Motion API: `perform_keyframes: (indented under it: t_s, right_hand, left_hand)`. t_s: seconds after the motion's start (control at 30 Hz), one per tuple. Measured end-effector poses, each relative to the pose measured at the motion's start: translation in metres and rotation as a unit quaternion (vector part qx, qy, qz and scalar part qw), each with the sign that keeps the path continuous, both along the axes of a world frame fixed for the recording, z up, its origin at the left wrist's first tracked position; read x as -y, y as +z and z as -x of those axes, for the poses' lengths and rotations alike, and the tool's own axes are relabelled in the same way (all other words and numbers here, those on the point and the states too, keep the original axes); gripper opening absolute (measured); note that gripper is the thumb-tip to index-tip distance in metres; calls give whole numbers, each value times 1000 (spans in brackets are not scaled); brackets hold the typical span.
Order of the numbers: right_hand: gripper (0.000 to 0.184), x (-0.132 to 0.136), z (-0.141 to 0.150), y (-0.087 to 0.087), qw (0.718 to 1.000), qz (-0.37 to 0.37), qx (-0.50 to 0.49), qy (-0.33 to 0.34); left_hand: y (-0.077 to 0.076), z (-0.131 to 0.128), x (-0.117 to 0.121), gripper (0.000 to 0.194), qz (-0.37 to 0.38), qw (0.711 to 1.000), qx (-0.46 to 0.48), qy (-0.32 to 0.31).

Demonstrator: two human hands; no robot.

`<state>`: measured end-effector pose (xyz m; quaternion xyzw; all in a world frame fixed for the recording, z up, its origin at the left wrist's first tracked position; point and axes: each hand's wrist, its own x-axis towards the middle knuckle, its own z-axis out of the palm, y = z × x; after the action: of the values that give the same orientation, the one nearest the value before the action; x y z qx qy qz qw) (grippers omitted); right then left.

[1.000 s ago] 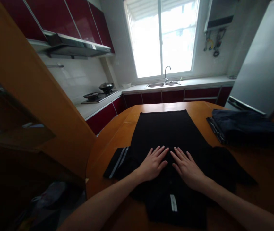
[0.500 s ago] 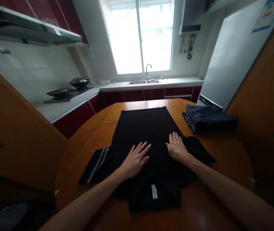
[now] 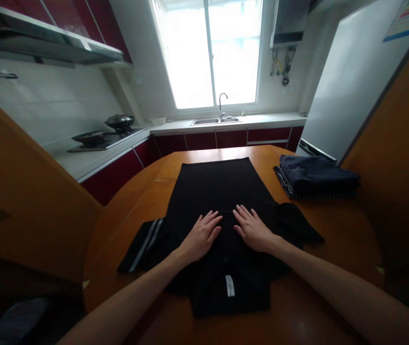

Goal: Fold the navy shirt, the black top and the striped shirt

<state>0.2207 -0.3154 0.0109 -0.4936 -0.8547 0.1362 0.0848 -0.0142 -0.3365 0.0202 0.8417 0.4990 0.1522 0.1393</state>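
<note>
A black short-sleeved shirt (image 3: 219, 184) lies spread flat, its collar toward me and its hem toward the window. Two grey stripes cross the left sleeve, and a white label shows inside the collar. My left hand (image 3: 201, 237) rests palm down on the shirt's middle, fingers stretched out. Beside it, a little to the right, my right hand (image 3: 253, 230) also lies flat on the cloth with its fingers extended. Neither hand grasps the fabric. The right sleeve is spread out past my right hand.
The shirt is on a rounded wooden table (image 3: 125, 206). A stack of folded dark clothes (image 3: 315, 177) sits at the table's right side. Beyond are a sink (image 3: 215, 120), a stove with a lidded pan (image 3: 119, 121), and a fridge (image 3: 341, 91) at right.
My right hand has slid left and slightly toward me across the shirt, closer to my left hand. The left hand has barely moved, and the shirt lies as before.
</note>
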Motion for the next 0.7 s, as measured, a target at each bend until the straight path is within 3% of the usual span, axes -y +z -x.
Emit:
perform_keyframes:
  t_s: [0.7]
  right_hand:
    - [63, 0, 0, 2, 1000, -8, 7, 3]
  left_hand:
    - [7, -4, 5, 42, -3, 1000, 27, -12]
